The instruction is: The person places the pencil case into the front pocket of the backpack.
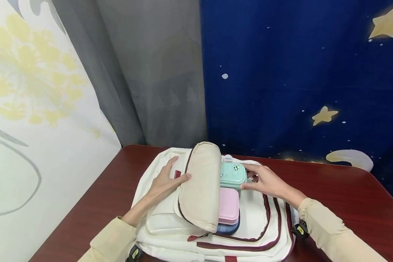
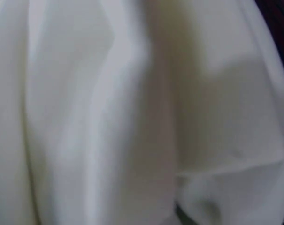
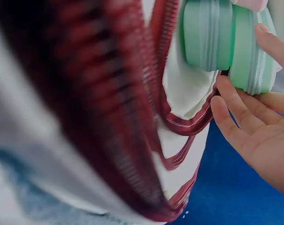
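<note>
Right hand pinching green case. Left hand spreading fingers, thumb pressing flap. Holding flap back, moving slowly, not bumping pink case should be helping.

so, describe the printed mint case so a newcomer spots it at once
Find the white bag on the table, then the cream flap across its middle. In the head view, just right of the flap and above the pink case, sits the mint case. Its lid has a small black-and-white print; the pink one's visible top is plain.
</note>
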`<state>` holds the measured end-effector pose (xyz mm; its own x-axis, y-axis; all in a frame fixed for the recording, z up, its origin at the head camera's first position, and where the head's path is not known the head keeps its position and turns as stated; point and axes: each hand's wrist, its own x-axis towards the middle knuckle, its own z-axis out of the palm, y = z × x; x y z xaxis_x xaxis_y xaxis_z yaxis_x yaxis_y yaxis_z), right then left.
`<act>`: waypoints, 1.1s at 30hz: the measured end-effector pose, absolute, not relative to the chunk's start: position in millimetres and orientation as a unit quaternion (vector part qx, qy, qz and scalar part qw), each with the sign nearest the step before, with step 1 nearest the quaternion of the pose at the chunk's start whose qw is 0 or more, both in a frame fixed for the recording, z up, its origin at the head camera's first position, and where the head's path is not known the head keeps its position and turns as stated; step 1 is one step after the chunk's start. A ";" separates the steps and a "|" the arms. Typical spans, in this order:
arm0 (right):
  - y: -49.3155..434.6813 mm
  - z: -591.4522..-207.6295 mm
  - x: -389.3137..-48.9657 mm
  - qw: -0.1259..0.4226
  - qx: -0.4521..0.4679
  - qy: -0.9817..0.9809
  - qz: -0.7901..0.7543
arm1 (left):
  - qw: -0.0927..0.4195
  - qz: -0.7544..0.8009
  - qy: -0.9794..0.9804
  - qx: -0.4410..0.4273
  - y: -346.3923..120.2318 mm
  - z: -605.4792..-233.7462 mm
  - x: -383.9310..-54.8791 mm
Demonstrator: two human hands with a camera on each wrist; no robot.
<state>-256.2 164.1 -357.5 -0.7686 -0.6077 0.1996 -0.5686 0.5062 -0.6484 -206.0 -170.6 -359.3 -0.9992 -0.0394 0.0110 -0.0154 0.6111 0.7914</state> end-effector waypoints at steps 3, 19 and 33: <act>167.6 -358.7 -252.8 0.029 -0.329 0.875 -0.353 | 0.014 -0.443 -0.896 0.010 -169.6 -365.1 -206.1; 171.1 -363.9 -256.3 0.029 -0.298 0.859 -0.415 | 0.017 -0.460 -0.888 -0.018 -176.1 -368.7 -211.6; 161.8 -359.5 -250.5 0.012 -0.311 0.865 -0.393 | 0.025 -0.470 -0.883 0.005 -172.6 -363.0 -214.5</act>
